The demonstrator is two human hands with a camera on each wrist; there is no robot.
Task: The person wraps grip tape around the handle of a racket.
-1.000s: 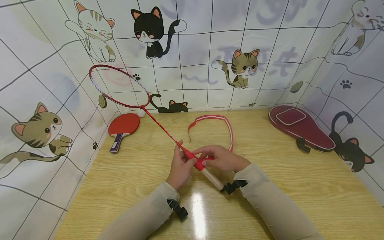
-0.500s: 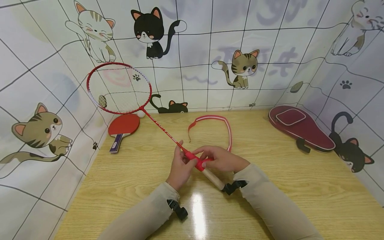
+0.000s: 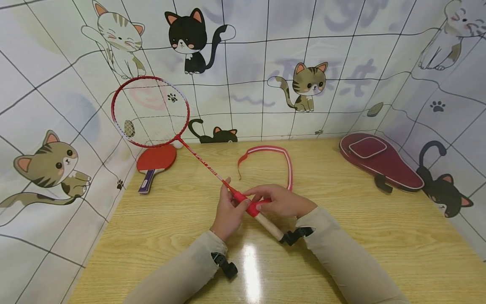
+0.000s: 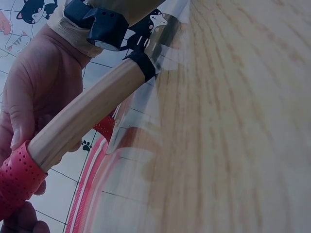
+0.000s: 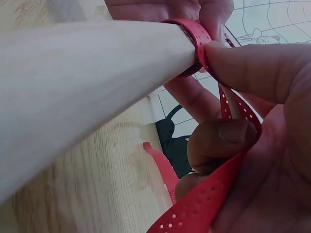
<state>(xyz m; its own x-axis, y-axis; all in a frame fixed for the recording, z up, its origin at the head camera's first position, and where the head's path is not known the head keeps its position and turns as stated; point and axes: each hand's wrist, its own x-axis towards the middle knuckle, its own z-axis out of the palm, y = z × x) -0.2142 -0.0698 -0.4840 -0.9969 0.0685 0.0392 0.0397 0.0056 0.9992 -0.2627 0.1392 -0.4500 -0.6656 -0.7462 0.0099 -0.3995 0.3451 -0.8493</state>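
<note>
A badminton racket (image 3: 201,160) is held above the table, its head up at the far left. My left hand (image 3: 229,215) grips it at the top of the handle, thumb on the red grip tape (image 3: 252,209). This perforated tape is wound round the upper handle; below it the wooden handle (image 3: 268,226) is bare down to a black end. My right hand (image 3: 284,200) pinches the tape at the lowest turn. In the right wrist view the thumb presses the wrap and the loose tape (image 5: 204,199) runs over curled fingers. Its tail, with a white stripe, loops across the table.
A red table tennis bat (image 3: 157,157) lies on the wooden table (image 3: 171,253) at the back left, beside a white ball (image 3: 177,144). At the back right is a maroon bat case (image 3: 379,162). A cat-patterned wall covering (image 3: 247,97) rises behind.
The racket has turned about its shaft, so its head, nearly edge-on a second ago, now shows its face more. The loose tape has shifted slightly left. Both hands stay almost in place.
</note>
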